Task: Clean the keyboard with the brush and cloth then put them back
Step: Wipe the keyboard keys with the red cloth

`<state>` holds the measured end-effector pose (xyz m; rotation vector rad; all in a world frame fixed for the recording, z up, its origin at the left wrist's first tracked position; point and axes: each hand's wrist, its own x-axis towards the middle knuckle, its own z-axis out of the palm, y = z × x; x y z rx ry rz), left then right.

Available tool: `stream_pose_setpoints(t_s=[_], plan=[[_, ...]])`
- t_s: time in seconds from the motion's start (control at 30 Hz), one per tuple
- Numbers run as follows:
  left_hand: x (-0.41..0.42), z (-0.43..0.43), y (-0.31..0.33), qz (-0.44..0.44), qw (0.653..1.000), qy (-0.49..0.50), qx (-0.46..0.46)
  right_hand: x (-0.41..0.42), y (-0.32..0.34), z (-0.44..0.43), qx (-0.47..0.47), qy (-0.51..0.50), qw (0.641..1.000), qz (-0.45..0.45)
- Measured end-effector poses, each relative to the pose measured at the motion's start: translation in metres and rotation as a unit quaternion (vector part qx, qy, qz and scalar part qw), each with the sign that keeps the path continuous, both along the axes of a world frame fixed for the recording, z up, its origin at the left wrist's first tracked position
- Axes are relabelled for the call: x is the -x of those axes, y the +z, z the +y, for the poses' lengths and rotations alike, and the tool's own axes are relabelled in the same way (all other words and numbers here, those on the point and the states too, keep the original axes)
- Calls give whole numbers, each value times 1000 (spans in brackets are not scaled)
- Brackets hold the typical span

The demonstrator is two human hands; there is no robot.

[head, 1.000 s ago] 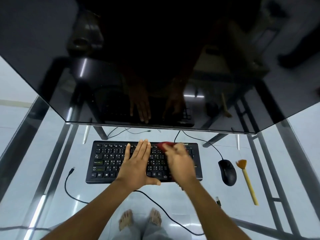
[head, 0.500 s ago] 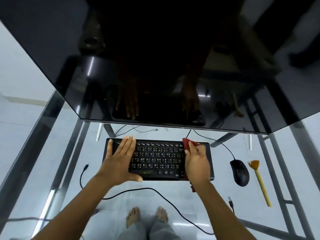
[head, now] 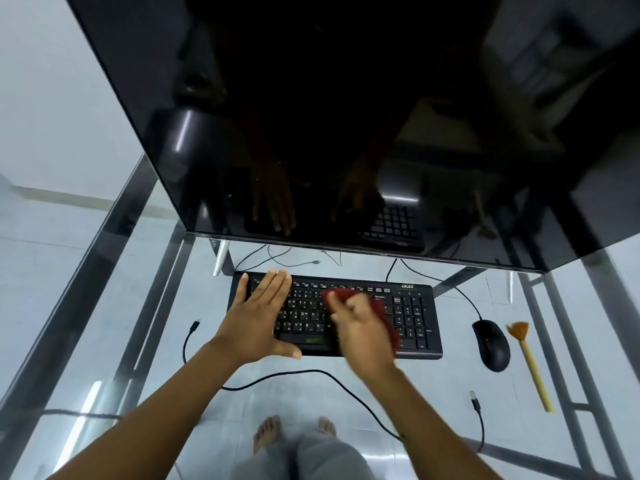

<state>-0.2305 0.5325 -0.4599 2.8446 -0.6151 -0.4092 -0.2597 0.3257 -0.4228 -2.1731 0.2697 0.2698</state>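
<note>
Right now the left hand [head: 258, 317] lies flat and open on the left end of the keyboard [head: 414, 318], fingers straight and close together, thumb hooked along the near edge, pinning it to the glass desk [head: 104, 306]. The right hand [head: 362, 329] sits over the middle keys with its fingers bunched on the red cloth [head: 346, 294]; it is blurred, so I cannot make out the exact hold, but the cloth shows ahead of its knuckles and along its outer side. The keyboard's long axis runs straight across from one hand to the other, and the uncovered number pad lies just to the outside of the right hand, so I judge a wiping stroke has free run that way, along the board. Beyond the fingertips there is little room: the lower edge of the monitor [head: 346, 133] hangs just past the keyboard's far edge. The brush [head: 530, 363] lies well outside the right hand, past the mouse [head: 491, 344], bristles pointing away and handle pointing back toward the person. The right hand is clearly the nearer one to it, and would have to clear the mouse on the way. A black cable [head: 311, 373] loops across the glass beneath both wrists.
</note>
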Motion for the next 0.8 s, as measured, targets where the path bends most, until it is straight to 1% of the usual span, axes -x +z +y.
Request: stream_pose_setpoints(t_s=[0.07, 0.13, 0.17, 0.2, 0.27, 0.33, 0.37, 0.4, 0.43, 0.5, 0.57, 0.6, 0.63, 0.67, 0.7, 0.73, 0.77, 0.8], plan=[[0, 0, -1, -5, 1000, -2, -2, 10, 1, 30, 26, 114, 993, 32], [0, 2, -2, -8, 1000, -5, 1, 18, -1, 29, 32, 160, 985, 49], [0, 3, -1, -5, 1000, -4, 1, 18, 1, 18, 54, 152, 985, 55], [-1, 4, 0, -1, 1000, -3, 3, 17, 0, 0, 99, 145, 984, 42], [-1, 4, 2, 6, 1000, -5, 7, 21, -11, -37, 158, 127, 979, 18], [0, 3, 2, 9, 1000, -8, 3, 32, -16, -51, 210, 152, 965, -43], [0, 3, 2, 8, 1000, -9, 1, 34, -18, -42, 215, 177, 958, -70], [0, 3, 2, 3, 1000, -9, 0, 35, -21, -25, 192, 184, 961, -72], [0, 4, 1, -3, 1000, -9, -1, 38, -21, -5, 152, 181, 971, -49], [-1, 5, 1, -11, 1000, -12, -6, 39, -21, 19, 77, 141, 987, -3], [-1, 6, 2, -7, 1000, -14, -9, 36, -15, 9, 45, 92, 995, 10], [-1, 6, 2, -1, 1000, -15, -5, 35, -12, -6, 60, 74, 995, 10], [-1, 6, 2, 2, 1000, -15, 0, 34, -6, -22, 73, 33, 997, 14], [-1, 6, 2, 0, 1000, -14, 2, 34, -4, -38, 137, 11, 990, -4], [-2, 6, 1, -2, 1000, -14, 1, 34, -3, -48, 171, -23, 985, -24], [-1, 7, 1, -1, 1000, -16, 1, 35, -5, -51, 229, -23, 973, -36], [-2, 7, 1, 0, 1000, -17, 2, 36, -6, -44, 227, -23, 972, -51], [-2, 7, 0, -1, 1000, -18, 1, 35, -12, -30, 221, 0, 973, -62]])
